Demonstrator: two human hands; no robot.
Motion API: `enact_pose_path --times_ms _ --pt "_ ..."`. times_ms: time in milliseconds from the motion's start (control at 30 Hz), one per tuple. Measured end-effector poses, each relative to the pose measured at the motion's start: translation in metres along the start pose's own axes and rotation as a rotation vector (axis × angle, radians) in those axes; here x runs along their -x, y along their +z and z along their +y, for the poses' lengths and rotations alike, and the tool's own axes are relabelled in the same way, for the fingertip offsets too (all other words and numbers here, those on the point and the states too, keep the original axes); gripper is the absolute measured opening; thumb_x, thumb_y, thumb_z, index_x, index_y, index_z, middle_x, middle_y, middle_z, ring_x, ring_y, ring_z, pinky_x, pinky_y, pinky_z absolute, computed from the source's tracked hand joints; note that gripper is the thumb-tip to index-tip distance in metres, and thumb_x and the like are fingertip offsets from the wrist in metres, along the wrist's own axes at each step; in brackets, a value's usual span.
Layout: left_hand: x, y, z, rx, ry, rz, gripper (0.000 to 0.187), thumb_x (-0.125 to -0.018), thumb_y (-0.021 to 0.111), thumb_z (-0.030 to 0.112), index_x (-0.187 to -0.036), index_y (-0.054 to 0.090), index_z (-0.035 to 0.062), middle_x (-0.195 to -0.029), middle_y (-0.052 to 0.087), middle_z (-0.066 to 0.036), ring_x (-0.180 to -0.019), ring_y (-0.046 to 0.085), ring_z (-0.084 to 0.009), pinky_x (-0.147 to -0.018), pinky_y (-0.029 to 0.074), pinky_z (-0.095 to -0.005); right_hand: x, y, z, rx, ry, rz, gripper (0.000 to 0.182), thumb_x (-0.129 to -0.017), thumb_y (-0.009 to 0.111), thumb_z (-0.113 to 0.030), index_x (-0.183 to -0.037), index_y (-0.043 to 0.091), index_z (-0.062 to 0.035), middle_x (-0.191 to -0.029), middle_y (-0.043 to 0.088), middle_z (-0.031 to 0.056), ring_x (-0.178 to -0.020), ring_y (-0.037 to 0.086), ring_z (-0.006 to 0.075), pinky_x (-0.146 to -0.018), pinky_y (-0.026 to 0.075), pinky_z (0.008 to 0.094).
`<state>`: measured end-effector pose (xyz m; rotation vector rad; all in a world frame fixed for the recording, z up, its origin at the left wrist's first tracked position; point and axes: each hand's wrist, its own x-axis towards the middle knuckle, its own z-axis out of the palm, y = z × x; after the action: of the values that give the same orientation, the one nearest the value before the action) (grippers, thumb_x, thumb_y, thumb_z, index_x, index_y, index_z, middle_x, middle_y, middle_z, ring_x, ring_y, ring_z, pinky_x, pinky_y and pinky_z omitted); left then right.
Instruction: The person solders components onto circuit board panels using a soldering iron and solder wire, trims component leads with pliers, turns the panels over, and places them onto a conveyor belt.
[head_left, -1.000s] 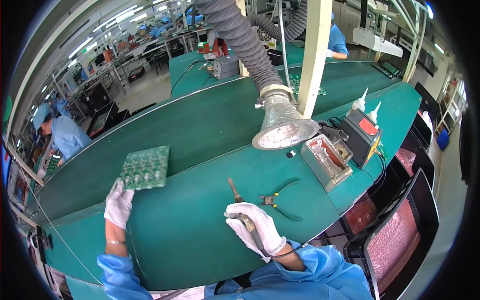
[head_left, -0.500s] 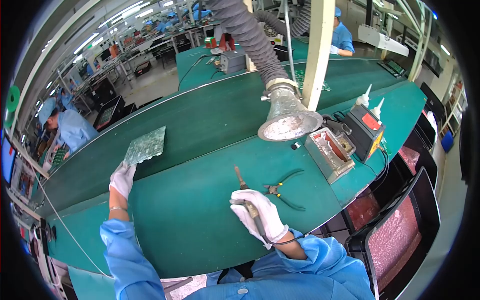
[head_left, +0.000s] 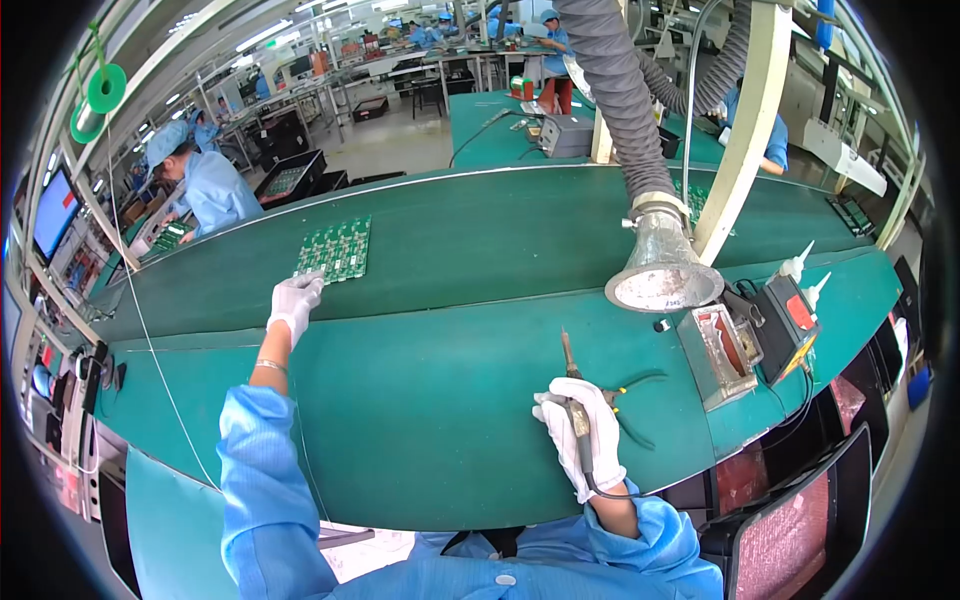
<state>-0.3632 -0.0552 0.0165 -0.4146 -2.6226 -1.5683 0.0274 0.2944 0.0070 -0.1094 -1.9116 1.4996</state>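
Note:
A green circuit board panel [head_left: 338, 248] lies on the dark green strip at the back of the bench. My gloved left hand [head_left: 297, 302] is at its near left corner, fingers pressed together on or against the edge; whether they pinch it is hard to make out. My gloved right hand [head_left: 583, 430] is closed around a soldering iron [head_left: 580, 420], its tip pointing away from me and its cable running back past my wrist. Green-handled pliers [head_left: 622, 392] lie on the mat just right of that hand, partly hidden by it.
A metal fume funnel [head_left: 662, 275] hangs from a grey hose over the right side. Behind the pliers stand a metal box [head_left: 718, 355] and a soldering station [head_left: 785, 325]. Black bins flank the lower right. A co-worker [head_left: 200, 180] sits at the far left.
The camera view has turned left. The board, tilted before with its duller side showing, now lies flatter with its green component side visible. My right hand still holds the iron.

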Motion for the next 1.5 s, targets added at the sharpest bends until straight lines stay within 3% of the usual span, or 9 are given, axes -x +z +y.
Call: enact_pose_path --times_ms 67,167,333,467,600,667,800,900,1500 --pt "0.029 0.019 0.041 -0.563 0.222 0.113 0.030 -0.097 0.067 0.027 -0.121 0.075 0.0095 -0.110 0.076 -0.015 -0.091 0.074 -0.0294 -0.084 0.057 -0.0364 0.002 -0.003 -0.007 -0.136 0.050 0.035 0.023 -0.095 0.068 0.000 -0.118 0.064 -0.0017 -0.109 0.071 0.0132 -0.093 0.073 0.0229 -0.083 0.060 0.0342" --pt "0.075 0.062 0.065 -0.592 0.657 0.075 0.025 -0.094 0.072 0.027 -0.111 0.077 0.0092 -0.106 0.077 -0.013 -0.095 0.073 -0.0337 -0.082 0.058 -0.0424 -0.008 -0.028 -0.031 -0.238 -0.046 0.150 0.020 -0.107 0.055 -0.016 -0.118 0.057 0.0009 -0.104 0.070 0.0200 -0.089 0.072 0.0268 -0.085 0.061 0.0379" --pt "0.126 0.100 0.094 -0.660 0.819 -0.012 0.026 -0.090 0.072 0.020 -0.112 0.072 0.0048 -0.098 0.073 -0.013 -0.092 0.068 -0.0337 -0.085 0.054 -0.0448 -0.071 -0.119 -0.091 0.109 -0.284 0.592 0.035 -0.110 0.051 -0.037 -0.119 0.058 -0.0039 -0.093 0.070 0.0148 -0.078 0.071 0.0232 -0.073 0.060 0.0368" --pt "0.127 0.104 0.095 -0.664 0.785 -0.039 0.025 -0.091 0.071 0.016 -0.112 0.070 0.0032 -0.102 0.070 -0.014 -0.097 0.066 -0.0337 -0.088 0.052 -0.0453 -0.163 -0.208 -0.090 -0.121 -0.223 0.627 0.047 -0.107 0.057 -0.041 -0.131 0.053 -0.0011 -0.110 0.067 0.0242 -0.093 0.073 0.0351 -0.081 0.063 0.0447" --pt "0.124 0.107 0.091 -0.641 0.780 -0.043 0.028 -0.090 0.072 0.015 -0.116 0.067 0.0040 -0.104 0.068 -0.013 -0.097 0.064 -0.0339 -0.089 0.050 -0.0460 -0.261 -0.271 -0.048 -0.041 -0.034 0.657 0.054 -0.102 0.065 -0.044 -0.130 0.052 0.0004 -0.113 0.065 0.0222 -0.101 0.071 0.0327 -0.084 0.063 0.0424" --pt "0.123 0.109 0.090 -0.631 0.779 -0.031 0.029 -0.090 0.072 0.015 -0.117 0.067 0.0044 -0.104 0.068 -0.013 -0.098 0.063 -0.0339 -0.089 0.050 -0.0462 -0.302 -0.292 -0.012 0.148 0.054 0.668 0.046 -0.099 0.069 -0.040 -0.119 0.057 -0.0003 -0.105 0.067 0.0174 -0.092 0.071 0.0266 -0.076 0.062 0.0355" --pt "0.121 0.110 0.090 -0.646 0.703 -0.046 0.033 -0.089 0.073 0.015 -0.119 0.066 0.0055 -0.106 0.068 -0.013 -0.100 0.061 -0.0337 -0.090 0.049 -0.0460 -0.356 -0.328 0.075 1.207 0.129 0.573 0.037 -0.093 0.074 -0.034 -0.104 0.064 -0.0006 -0.089 0.071 0.0161 -0.086 0.071 0.0264 -0.078 0.059 0.0380" --pt "0.121 0.111 0.091 -0.639 0.670 -0.062 0.034 -0.088 0.074 0.015 -0.120 0.066 0.0049 -0.107 0.068 -0.012 -0.101 0.061 -0.0334 -0.091 0.048 -0.0458 -0.368 -0.325 0.127 1.465 0.309 0.413 0.036 -0.094 0.074 -0.033 -0.105 0.064 -0.0008 -0.089 0.071 0.0158 -0.086 0.071 0.0262 -0.078 0.058 0.0380" --pt "0.125 0.112 0.094 -0.730 0.534 -0.117 0.048 -0.083 0.074 0.007 -0.129 0.061 0.0077 -0.116 0.061 -0.010 -0.108 0.055 -0.0325 -0.097 0.044 -0.0469 -0.393 -0.332 0.212 1.520 0.506 0.279 0.030 -0.097 0.068 -0.030 -0.107 0.063 -0.0024 -0.090 0.070 0.0144 -0.085 0.069 0.0252 -0.077 0.058 0.0383"
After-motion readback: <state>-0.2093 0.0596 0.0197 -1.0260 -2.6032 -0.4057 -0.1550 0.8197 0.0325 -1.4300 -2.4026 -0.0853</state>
